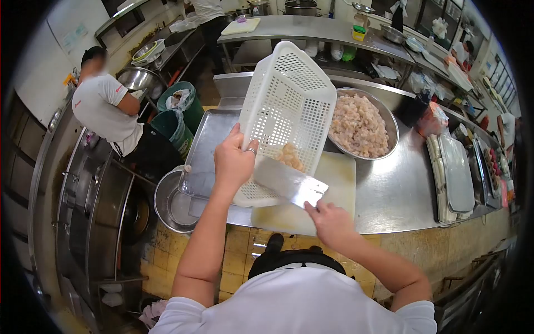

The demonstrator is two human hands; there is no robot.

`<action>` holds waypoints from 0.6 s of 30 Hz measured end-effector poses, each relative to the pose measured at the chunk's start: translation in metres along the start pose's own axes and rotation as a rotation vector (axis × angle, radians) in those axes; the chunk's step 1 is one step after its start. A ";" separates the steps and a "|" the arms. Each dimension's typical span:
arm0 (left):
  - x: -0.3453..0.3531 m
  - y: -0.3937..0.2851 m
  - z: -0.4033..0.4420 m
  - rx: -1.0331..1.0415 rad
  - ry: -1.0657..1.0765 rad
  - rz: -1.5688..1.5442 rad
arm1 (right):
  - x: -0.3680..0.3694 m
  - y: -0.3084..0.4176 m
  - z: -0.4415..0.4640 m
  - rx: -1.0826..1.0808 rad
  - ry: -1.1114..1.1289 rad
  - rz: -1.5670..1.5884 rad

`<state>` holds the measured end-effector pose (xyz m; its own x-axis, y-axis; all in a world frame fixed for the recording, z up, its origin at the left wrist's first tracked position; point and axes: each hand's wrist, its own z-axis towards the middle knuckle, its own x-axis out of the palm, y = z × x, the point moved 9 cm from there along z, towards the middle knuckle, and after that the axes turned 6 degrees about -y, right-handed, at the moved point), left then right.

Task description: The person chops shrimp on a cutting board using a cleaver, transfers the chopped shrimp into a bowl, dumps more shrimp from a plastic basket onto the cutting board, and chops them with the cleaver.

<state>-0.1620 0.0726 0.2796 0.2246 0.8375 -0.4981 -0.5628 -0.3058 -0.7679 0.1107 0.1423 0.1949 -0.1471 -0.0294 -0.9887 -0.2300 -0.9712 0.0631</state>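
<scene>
My left hand (233,161) grips the left rim of a white perforated plastic basket (303,114), which is tilted over the cutting board. A small heap of pale raw meat (290,157) lies inside it, near the lower end. In my right hand (330,221) is a cleaver (289,182), its broad blade reaching into the basket just below the meat. Under them lies a pale cutting board (339,183). A steel bowl (396,133) beside the basket is heaped with chopped raw meat (360,125).
A metal tray (214,131) lies left of the basket, with a steel pot (169,209) below it. Green bins (189,114) and a person (108,103) are at the left. A dark container (414,108) and a lidded tray (457,172) stand on the right of the counter.
</scene>
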 end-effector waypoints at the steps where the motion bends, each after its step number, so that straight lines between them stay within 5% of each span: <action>1: -0.001 0.002 0.000 0.015 -0.001 0.006 | 0.005 -0.011 -0.006 0.028 0.039 -0.031; 4: 0.003 0.000 -0.001 0.059 0.002 0.019 | -0.005 -0.032 -0.016 0.072 0.096 -0.018; 10: 0.008 -0.013 -0.005 -0.063 0.076 -0.023 | -0.042 0.007 0.004 -0.010 -0.140 0.075; 18: 0.002 -0.009 -0.007 0.107 0.006 -0.007 | -0.009 -0.049 -0.027 0.121 0.134 0.005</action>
<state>-0.1505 0.0736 0.2832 0.2332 0.8369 -0.4952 -0.6431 -0.2492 -0.7241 0.1488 0.1835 0.1968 -0.0214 -0.0734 -0.9971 -0.3453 -0.9354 0.0763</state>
